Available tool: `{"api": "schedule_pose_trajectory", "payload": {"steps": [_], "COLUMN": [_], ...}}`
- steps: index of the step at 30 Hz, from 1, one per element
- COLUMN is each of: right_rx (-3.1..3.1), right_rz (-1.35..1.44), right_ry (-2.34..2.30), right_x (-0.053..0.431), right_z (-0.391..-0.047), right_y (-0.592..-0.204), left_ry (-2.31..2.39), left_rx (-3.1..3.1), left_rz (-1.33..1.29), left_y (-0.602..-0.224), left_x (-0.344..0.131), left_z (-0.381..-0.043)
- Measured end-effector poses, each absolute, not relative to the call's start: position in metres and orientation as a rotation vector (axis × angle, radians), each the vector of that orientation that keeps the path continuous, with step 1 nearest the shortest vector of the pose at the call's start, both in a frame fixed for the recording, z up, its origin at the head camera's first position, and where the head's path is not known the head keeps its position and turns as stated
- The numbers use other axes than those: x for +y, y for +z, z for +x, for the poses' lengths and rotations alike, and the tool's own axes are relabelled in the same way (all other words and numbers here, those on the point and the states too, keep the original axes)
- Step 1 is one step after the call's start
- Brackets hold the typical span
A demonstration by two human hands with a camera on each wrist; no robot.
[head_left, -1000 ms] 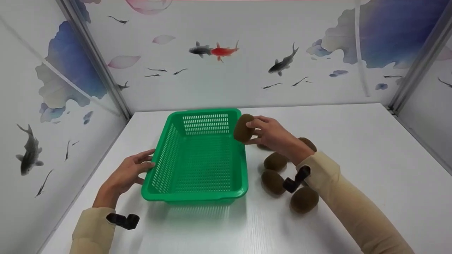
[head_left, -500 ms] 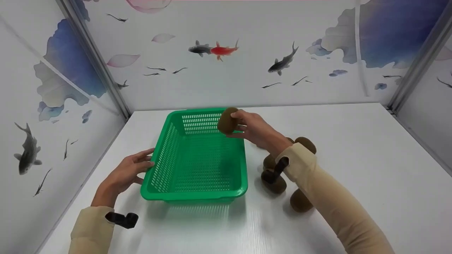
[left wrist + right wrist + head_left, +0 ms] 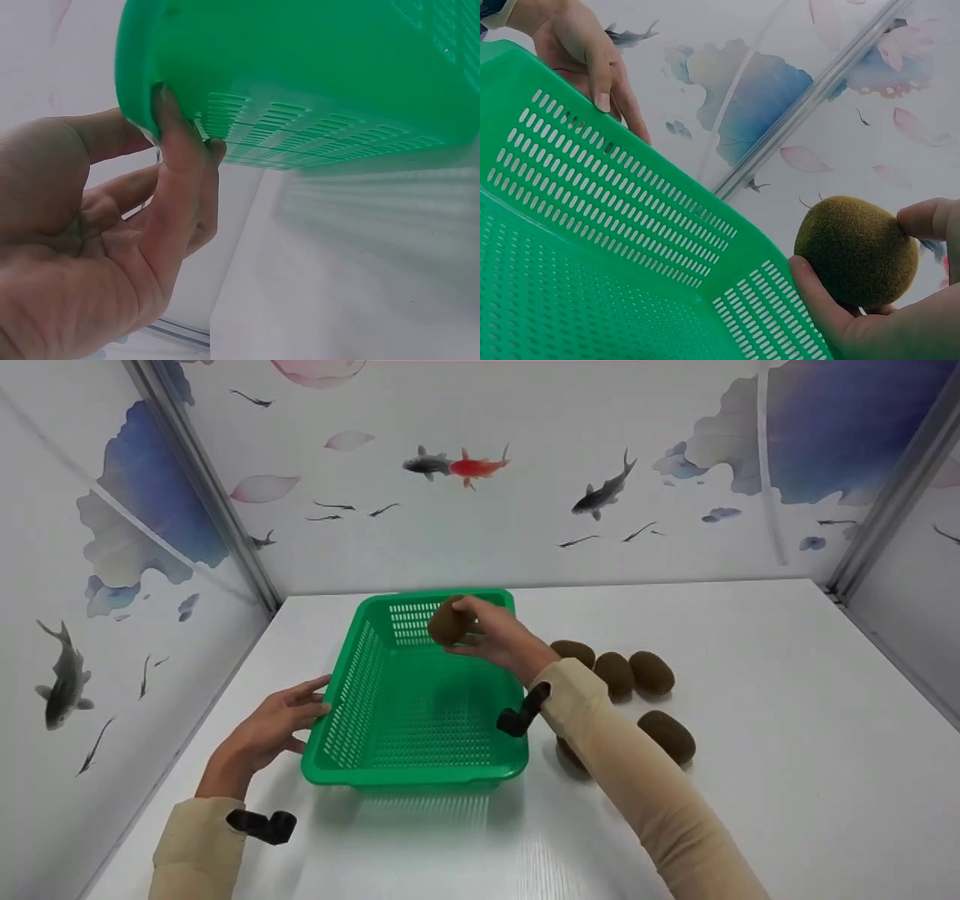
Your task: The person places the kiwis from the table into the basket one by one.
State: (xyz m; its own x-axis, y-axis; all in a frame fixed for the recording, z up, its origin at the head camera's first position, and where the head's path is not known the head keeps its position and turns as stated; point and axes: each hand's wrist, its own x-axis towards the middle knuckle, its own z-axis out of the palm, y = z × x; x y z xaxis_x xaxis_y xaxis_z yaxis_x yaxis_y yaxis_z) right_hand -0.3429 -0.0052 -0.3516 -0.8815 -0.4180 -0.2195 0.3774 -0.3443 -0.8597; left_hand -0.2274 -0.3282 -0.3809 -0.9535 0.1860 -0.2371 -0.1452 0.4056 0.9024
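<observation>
Upper centre, the right hand (image 3: 501, 636) pinches a kiwi (image 3: 448, 622) in its fingers (image 3: 819, 294) above the basket (image 3: 409, 697); slackening could drop it. At left, the left hand (image 3: 271, 727) grips the rim (image 3: 416, 777); a tug could tilt the basket.

Basket (image 3: 412, 777) on table (image 3: 795, 742). Left hand (image 3: 277, 725) at its 9 o'clock rim. Right hand (image 3: 501, 639), holding kiwifruit (image 3: 446, 622), over basket's 1 o'clock. Other kiwifruits (image 3: 666, 737) on table, 2 to 4 o'clock of basket.
</observation>
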Motion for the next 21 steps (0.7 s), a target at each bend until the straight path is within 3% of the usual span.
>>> {"api": "schedule_pose_trajectory", "payload": {"steps": [21], "right_rx": [1.547], "right_rz": [0.215], "right_ry": [-2.126], "right_x": [-0.042], "right_z": [-0.361], "right_y": [-0.381], "left_ry": [1.528], "left_rx": [2.364], "left_rz": [0.043], "left_y": [-0.381], "left_x": [-0.329], "left_z": [-0.229]}}
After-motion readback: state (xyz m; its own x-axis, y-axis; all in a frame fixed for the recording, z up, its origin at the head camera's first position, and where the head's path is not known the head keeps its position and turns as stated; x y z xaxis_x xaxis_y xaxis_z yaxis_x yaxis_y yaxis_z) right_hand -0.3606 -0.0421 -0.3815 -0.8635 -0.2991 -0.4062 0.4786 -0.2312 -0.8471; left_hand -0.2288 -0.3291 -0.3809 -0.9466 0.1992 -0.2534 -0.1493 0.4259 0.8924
